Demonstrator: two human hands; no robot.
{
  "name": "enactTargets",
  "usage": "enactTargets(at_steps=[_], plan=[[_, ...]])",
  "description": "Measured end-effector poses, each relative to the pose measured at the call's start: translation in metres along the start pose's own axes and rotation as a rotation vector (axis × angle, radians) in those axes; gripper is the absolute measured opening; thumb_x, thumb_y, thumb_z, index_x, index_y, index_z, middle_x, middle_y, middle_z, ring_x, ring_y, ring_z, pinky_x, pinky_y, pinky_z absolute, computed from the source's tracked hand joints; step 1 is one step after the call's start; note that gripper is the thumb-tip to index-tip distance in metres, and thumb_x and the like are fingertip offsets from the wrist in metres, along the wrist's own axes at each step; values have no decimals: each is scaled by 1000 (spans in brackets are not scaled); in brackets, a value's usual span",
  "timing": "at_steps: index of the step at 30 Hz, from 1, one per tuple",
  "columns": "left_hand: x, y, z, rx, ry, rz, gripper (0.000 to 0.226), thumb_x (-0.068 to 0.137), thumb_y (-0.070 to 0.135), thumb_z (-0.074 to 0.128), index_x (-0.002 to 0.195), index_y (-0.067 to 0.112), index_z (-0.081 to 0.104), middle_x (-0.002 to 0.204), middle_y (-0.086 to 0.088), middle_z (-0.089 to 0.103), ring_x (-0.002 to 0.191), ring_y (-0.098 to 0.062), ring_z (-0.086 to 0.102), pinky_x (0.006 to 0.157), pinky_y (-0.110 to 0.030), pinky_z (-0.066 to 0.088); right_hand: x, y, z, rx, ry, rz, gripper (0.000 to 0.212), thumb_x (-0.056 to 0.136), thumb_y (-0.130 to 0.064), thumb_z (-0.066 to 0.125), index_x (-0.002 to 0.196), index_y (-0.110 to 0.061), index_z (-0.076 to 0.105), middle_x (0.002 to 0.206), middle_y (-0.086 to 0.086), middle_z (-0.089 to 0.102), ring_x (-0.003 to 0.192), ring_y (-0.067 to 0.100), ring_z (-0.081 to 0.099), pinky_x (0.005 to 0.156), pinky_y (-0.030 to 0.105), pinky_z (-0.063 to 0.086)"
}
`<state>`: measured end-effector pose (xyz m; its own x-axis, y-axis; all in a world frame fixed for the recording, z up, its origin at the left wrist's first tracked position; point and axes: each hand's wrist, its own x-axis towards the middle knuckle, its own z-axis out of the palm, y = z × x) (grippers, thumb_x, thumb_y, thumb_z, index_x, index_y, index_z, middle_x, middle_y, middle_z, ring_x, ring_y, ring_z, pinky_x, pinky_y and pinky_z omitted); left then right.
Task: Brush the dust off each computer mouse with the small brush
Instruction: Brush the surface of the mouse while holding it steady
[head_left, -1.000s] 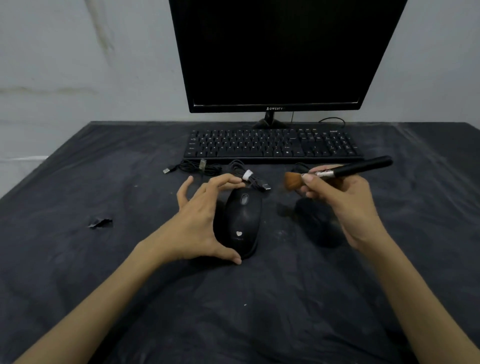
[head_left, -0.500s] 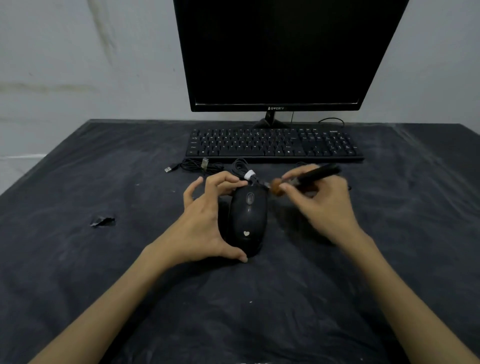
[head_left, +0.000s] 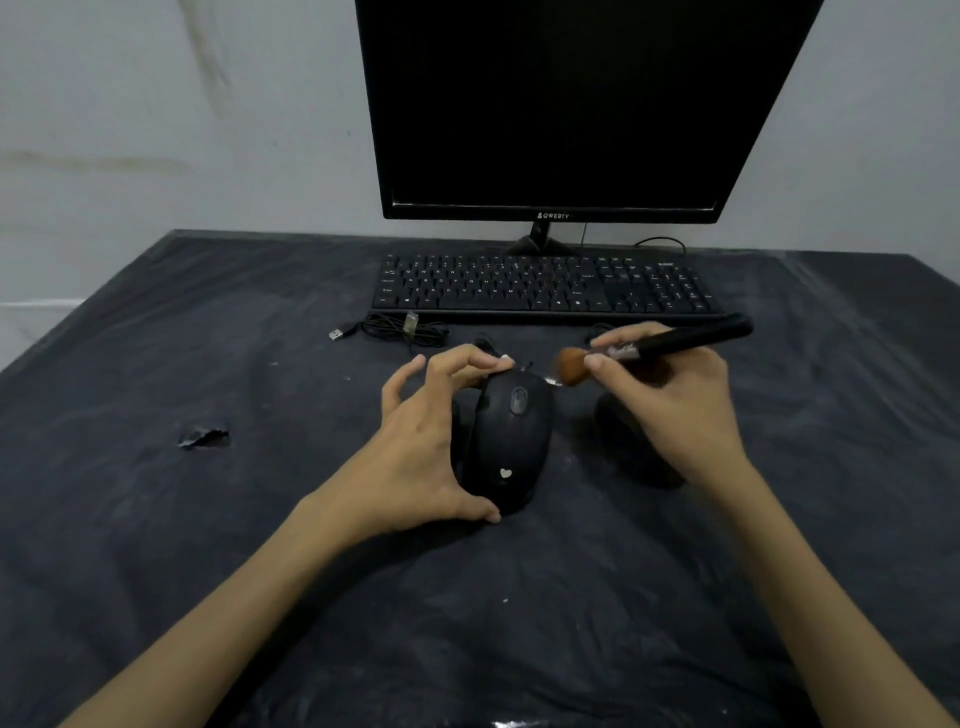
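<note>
On the dark, dust-streaked cloth-covered table (head_left: 156, 519), a glossy black computer mouse with a small white heart mark (head_left: 511, 441) lies near the middle, its scroll wheel pointing toward the flat black keyboard (head_left: 545, 291). The left hand (head_left: 415, 452) grasps this mouse from its left side: the thumb presses the near end and the curled fingertips rest on the far end by the cable. The right hand (head_left: 670, 405) pinches a small brush with a slim black handle and tan bristles (head_left: 649, 345) close to its metal collar; the bristles hover just beside the mouse's far right corner, and contact cannot be told. The handle slants up to the right in front of the keyboard. Under the right hand sits a second black mouse (head_left: 623, 441), largely hidden in shadow. A bundled black cable with a silver USB plug (head_left: 400, 328) lies left of the hands, before the keyboard. Behind stands a dark black monitor (head_left: 571, 104). A small tear (head_left: 203, 437) shows in the cloth at the left.
</note>
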<state>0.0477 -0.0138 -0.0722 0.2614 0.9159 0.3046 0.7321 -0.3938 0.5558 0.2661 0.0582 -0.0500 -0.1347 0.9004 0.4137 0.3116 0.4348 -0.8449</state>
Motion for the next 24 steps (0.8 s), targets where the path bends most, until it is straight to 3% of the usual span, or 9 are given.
enactTargets(at_steps=[2, 4, 6, 9, 12, 15, 17, 20, 24], plan=[[-1, 0, 1, -5, 8, 14, 118, 45, 36, 92, 122, 53, 5, 146, 19, 34, 135, 13, 27, 118, -44, 1, -2, -7, 2, 153, -27, 23, 6, 82, -7, 72, 85, -11, 69, 78, 1, 69, 72, 10, 66, 68, 22, 54], [-2, -1, 2, -14, 7, 25, 117, 45, 35, 92, 122, 53, 6, 146, 22, 33, 135, 14, 26, 118, -45, 1, -8, -15, 9, 263, -139, 45, 9, 81, 0, 70, 83, -8, 67, 75, 4, 67, 68, 10, 64, 66, 22, 52], [-1, -2, 1, -25, 12, 28, 115, 45, 35, 93, 121, 51, 8, 144, 27, 29, 134, 16, 25, 118, -47, 3, -10, -11, 15, 141, -216, 22, 12, 81, -1, 71, 82, -12, 69, 77, -1, 69, 71, 7, 65, 68, 19, 49], [-1, -4, 0, -33, 10, 23, 112, 44, 37, 94, 119, 48, 10, 144, 29, 29, 134, 15, 26, 117, -48, 5, 4, -4, 10, -98, -72, -24, 16, 81, -6, 72, 82, -21, 68, 82, -3, 70, 78, 6, 66, 72, 14, 50], [-1, -4, 0, -29, 3, 20, 112, 44, 37, 94, 117, 48, 9, 146, 26, 29, 135, 13, 27, 117, -51, 8, 8, -11, 6, -73, 7, -24, 8, 81, -11, 73, 88, -13, 70, 83, -3, 70, 77, 2, 65, 70, 10, 49], [-2, -6, 1, -35, 0, 17, 112, 45, 37, 94, 117, 51, 9, 144, 33, 24, 134, 18, 22, 117, -53, 10, -1, -18, 15, 93, -125, -6, 6, 82, -8, 73, 86, -9, 70, 79, -1, 70, 75, 8, 67, 71, 22, 53], [-2, -5, 0, -32, -6, 12, 110, 45, 37, 94, 116, 51, 10, 142, 35, 23, 133, 21, 18, 117, -51, 11, -3, -13, 19, 65, -210, 14, 5, 81, -10, 73, 85, -12, 70, 81, 0, 71, 78, 13, 67, 76, 30, 55], [-1, -6, 0, -37, -12, -20, 108, 45, 38, 94, 114, 47, 12, 144, 29, 29, 131, 23, 20, 118, -48, 10, 7, -3, 11, -115, -80, -7, 7, 80, -11, 73, 85, -15, 70, 82, -3, 70, 80, 4, 66, 78, 22, 54], [2, -12, -2, 23, -8, -37, 110, 39, 56, 88, 118, 35, 15, 137, 36, 30, 128, 28, 13, 118, -46, 1, 6, -2, -1, -21, 12, 67, 9, 80, -19, 75, 89, -19, 73, 84, -5, 72, 82, 3, 66, 75, 17, 51]])
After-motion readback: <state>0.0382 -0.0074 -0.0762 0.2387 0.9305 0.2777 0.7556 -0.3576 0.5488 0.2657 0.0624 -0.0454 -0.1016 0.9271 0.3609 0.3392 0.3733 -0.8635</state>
